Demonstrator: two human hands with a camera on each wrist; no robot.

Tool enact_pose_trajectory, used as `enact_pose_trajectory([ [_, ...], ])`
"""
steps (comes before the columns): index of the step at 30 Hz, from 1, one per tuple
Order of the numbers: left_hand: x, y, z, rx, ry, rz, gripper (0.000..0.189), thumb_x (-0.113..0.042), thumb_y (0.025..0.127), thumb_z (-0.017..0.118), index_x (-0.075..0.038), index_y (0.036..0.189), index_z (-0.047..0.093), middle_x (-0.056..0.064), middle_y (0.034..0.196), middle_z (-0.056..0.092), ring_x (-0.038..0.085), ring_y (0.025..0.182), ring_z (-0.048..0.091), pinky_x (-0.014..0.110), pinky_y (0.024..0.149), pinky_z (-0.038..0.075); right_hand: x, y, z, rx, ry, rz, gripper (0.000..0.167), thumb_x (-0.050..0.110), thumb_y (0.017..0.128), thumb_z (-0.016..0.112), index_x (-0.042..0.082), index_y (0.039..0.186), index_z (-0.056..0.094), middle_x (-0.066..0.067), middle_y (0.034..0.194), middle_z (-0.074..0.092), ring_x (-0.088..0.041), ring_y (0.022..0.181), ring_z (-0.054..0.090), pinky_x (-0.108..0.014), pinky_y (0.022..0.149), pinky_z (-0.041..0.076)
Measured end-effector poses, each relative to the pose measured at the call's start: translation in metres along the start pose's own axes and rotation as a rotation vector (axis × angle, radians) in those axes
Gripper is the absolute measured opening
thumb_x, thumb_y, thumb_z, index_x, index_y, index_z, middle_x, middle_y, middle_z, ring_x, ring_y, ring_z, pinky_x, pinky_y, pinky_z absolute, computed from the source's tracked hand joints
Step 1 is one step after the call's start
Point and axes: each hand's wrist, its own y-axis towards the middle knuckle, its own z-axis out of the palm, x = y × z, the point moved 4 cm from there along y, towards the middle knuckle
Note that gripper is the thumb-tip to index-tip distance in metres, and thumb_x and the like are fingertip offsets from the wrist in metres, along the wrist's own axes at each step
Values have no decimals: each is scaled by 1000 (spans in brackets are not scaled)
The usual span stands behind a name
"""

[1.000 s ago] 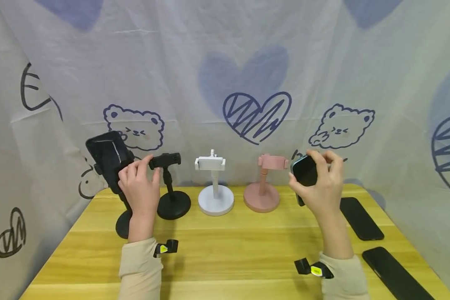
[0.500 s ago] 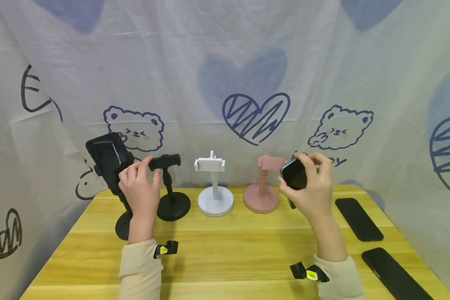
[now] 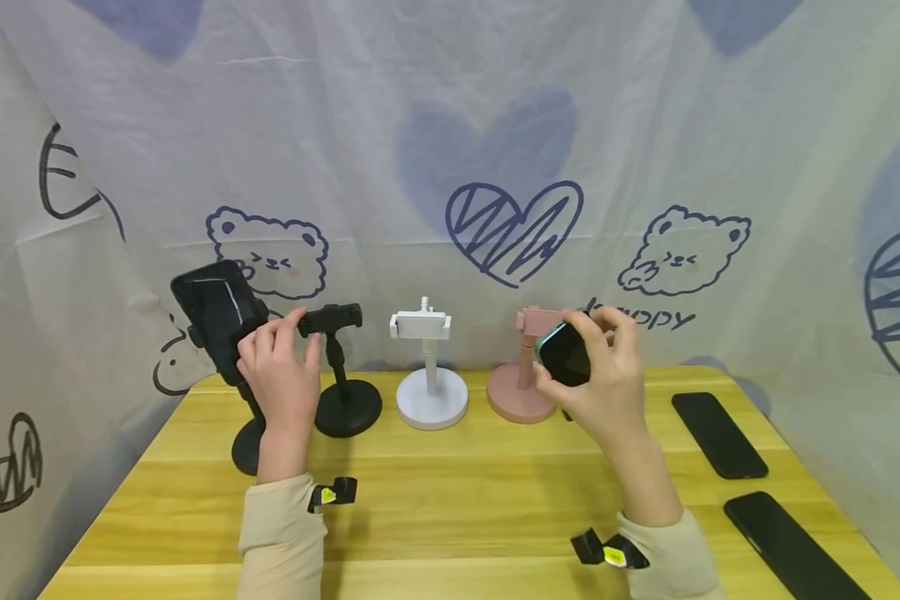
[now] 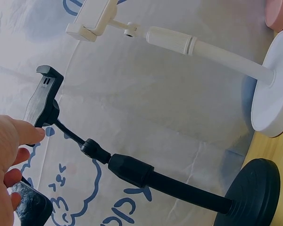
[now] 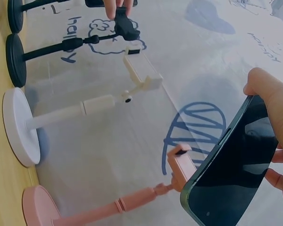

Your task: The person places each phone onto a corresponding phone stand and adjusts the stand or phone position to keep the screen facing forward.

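Note:
My left hand (image 3: 279, 371) pinches the left end of the clamp on a black phone stand (image 3: 348, 410), thumb and fingertips at its edge. Farther left, a taller black stand (image 3: 246, 448) carries a dark phone (image 3: 213, 300), partly behind that hand. In my right hand (image 3: 607, 387) is a dark smartphone (image 5: 231, 169) with a bluish-green frame, gripped by its edges between thumb and fingers. From the head, this phone overlaps the pink phone stand (image 3: 521, 396); its lower part is hidden by the hand. The pink clamp (image 5: 182, 167) shows just beside the phone in the right wrist view.
A white phone stand (image 3: 431, 400) stands between the black and pink ones, its clamp holding nothing. Two black phones lie on the right of the wooden table (image 3: 450, 500): one farther back (image 3: 720, 435), one nearer (image 3: 791, 546). A printed curtain (image 3: 390, 150) hangs close behind.
My right hand has moved left with the smartphone, from beside the pink stand to in front of its clamp. The left hand stays on the black stand's clamp.

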Motion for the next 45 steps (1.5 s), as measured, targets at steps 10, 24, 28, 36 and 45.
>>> enact_pose_trajectory([
  [10,0,0,0,4,2,-4,31,-16,90,69,-10,121,65,19,112,59,40,106,43,53,87,33,13,-2,7,21,25,-28,55,33,71,69,10,120,59,-25,111,47,-35,97,48,-46,69,47],
  [24,0,0,0,8,10,-9,32,-18,90,69,-11,121,65,19,113,58,39,107,42,53,88,32,27,-4,18,49,68,-81,53,42,76,65,10,119,61,-26,119,51,-33,99,49,-42,70,46],
  [28,0,0,0,12,14,-10,32,-18,90,69,-11,121,65,19,113,58,40,107,42,53,88,33,30,-6,22,68,77,-78,53,45,79,65,11,120,60,-25,117,50,-34,101,49,-43,72,48],
  [36,0,0,0,17,8,-9,33,-19,91,69,-11,122,64,18,113,58,39,108,42,53,88,32,35,-9,26,71,56,-105,52,43,80,63,11,121,60,-25,115,50,-33,97,50,-45,70,50],
  [45,0,0,1,4,11,-12,32,-17,90,69,-11,121,65,19,112,59,39,106,43,53,87,33,38,-12,33,84,71,-127,54,36,73,67,11,120,59,-23,115,50,-31,97,51,-43,69,51],
])
